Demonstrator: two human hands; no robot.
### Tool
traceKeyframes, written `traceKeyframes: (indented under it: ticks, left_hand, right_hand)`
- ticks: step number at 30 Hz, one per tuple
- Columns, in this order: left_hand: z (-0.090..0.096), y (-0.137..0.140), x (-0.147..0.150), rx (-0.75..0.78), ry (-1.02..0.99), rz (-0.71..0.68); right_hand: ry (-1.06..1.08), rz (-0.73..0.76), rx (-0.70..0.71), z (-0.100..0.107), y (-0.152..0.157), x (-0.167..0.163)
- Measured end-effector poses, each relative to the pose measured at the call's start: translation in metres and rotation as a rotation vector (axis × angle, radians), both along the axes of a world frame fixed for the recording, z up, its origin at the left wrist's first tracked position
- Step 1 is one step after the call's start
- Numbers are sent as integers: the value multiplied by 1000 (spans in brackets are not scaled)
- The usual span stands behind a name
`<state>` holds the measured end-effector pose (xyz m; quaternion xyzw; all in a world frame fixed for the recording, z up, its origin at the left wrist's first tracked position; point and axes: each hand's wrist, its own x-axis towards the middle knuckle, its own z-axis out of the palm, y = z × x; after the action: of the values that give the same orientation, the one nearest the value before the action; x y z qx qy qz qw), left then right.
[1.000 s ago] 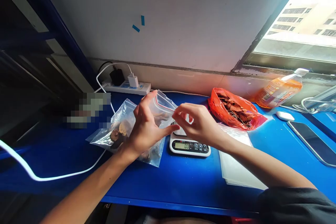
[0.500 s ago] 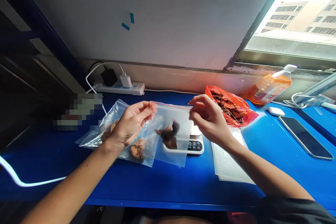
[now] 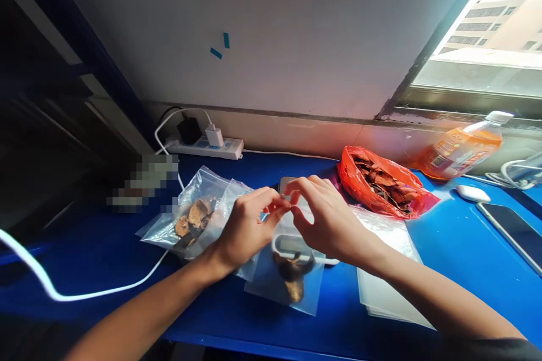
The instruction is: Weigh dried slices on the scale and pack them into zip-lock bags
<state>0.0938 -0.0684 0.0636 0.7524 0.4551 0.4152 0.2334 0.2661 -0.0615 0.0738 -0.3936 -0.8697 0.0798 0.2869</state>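
- You are in an indoor room, apparently a home or dormitory; which one is unclear.
- Your blue desk point(image 3: 207, 313) holds 1 phone point(image 3: 514, 231), 1 drink bottle point(image 3: 459, 153) and 1 power strip point(image 3: 232, 149) with 2 plugs point(image 3: 214, 137).
- Your window point(image 3: 503, 76) faces a multi-storey building point(image 3: 483, 25).

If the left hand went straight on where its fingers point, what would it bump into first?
Probably the right hand. It is just ahead of the left hand, so close they might be touching.

clear bag point(image 3: 269, 281), brown pieces point(image 3: 295, 290), red bag point(image 3: 350, 181), blue tabletop point(image 3: 212, 316)
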Motion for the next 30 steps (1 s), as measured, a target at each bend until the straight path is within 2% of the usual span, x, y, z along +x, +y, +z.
traceKeyframes:
  ticks: [7, 9, 13, 17, 23, 27, 30]
  left_hand:
    - [-8, -3, -1, -90, -116, 23]
    - [-6, -5, 0, -54, -112, 6]
    - [4, -11, 0, 112, -57, 28]
    - [13, -15, -3, 201, -38, 82]
    - [18, -26, -14, 174, -185, 94]
    - [24, -38, -28, 161, -238, 108]
    - [30, -41, -47, 241, -383, 215]
  right_hand:
    - [-60, -27, 83, -3, -6, -2]
    - [-75, -11, 127, -5, -9, -4]
    - [-73, 20, 214, -9, -10, -6]
    - [-97, 20, 231, -7, -10, 1]
    - [-73, -64, 283, -4, -30, 22]
    - [-46, -123, 303, -11, -39, 45]
    - [81, -322, 301, -21, -25, 76]
